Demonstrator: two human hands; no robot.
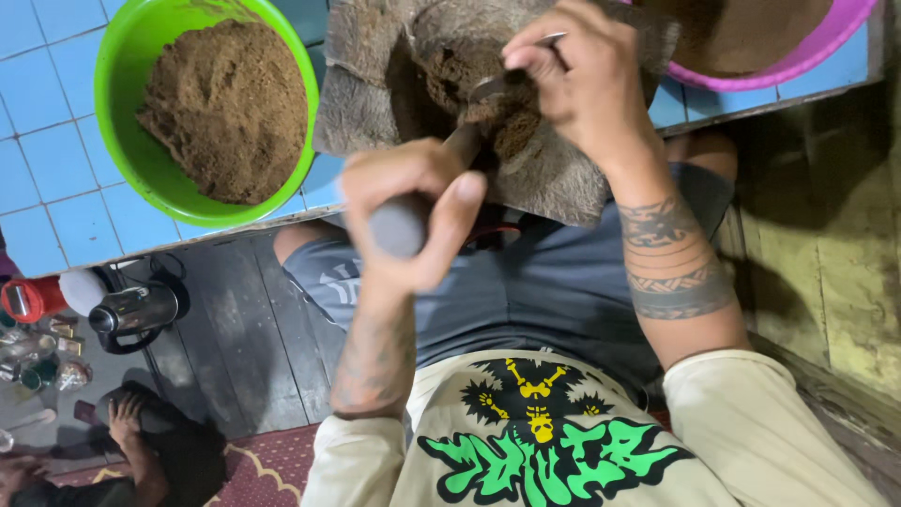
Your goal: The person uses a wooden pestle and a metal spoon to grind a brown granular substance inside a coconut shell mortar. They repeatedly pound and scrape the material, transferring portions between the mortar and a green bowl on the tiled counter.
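Note:
My left hand (413, 211) grips the grey handle of a pestle-like tool (404, 221) whose shaft runs up into a stone mortar (361, 94). Brown ground powder (507, 131) lies in the mortar's hollow. My right hand (582, 80) holds a metal spoon (493, 86) with its bowl in the powder. The mortar rests on a blue tiled counter (56, 178), at its front edge. Both forearms are tattooed.
A green bowl (122, 113) full of brown powder stands left of the mortar. A purple bowl (817, 47) with similar powder sits at the top right. Below the counter are a dark wooden floor, a metal kettle (136, 310), jars, and another person's hand (122, 418).

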